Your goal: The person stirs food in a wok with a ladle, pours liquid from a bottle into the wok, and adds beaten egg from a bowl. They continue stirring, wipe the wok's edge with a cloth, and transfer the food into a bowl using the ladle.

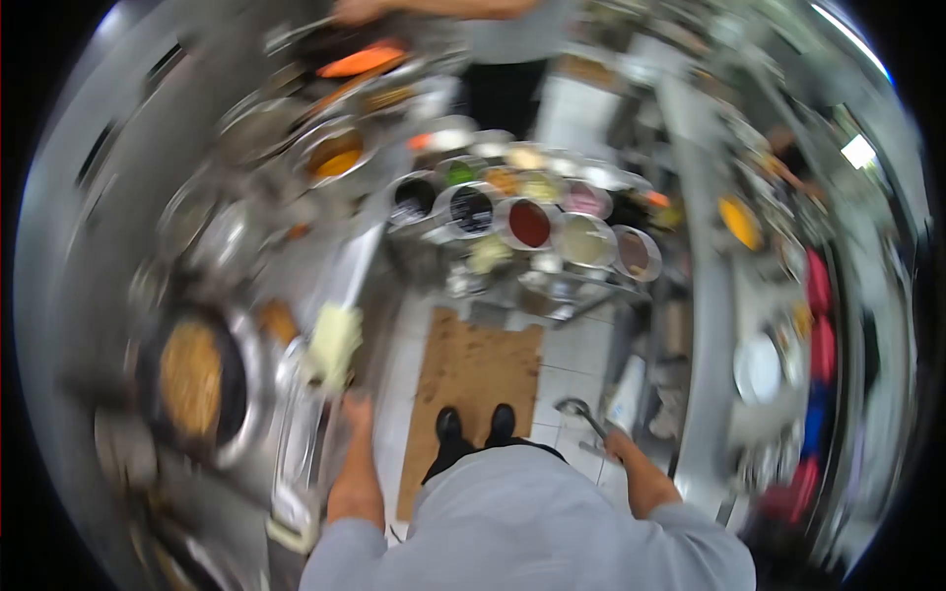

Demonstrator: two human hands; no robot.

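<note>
On the right, my right hand (pixel 617 445) is closed round the handle of a metal ladle (pixel 576 408), whose bowl hangs over the floor. My left hand (pixel 357 408) is at the edge of the left counter, just below a pale yellow-green cloth or block (pixel 336 345). Blur hides its fingers and whether they touch that item. Left of it lies a long metal tray (pixel 294 433). A dark pan (pixel 193 379) with yellow-brown food stands on the stove at the far left.
Ahead stands a cart of round containers, one with red sauce (pixel 529 225). A cardboard sheet (pixel 473 364) lies under my feet. Another person's arm (pixel 453 8) reaches over the stove at the top. White plates (pixel 758 368) sit on the right shelf.
</note>
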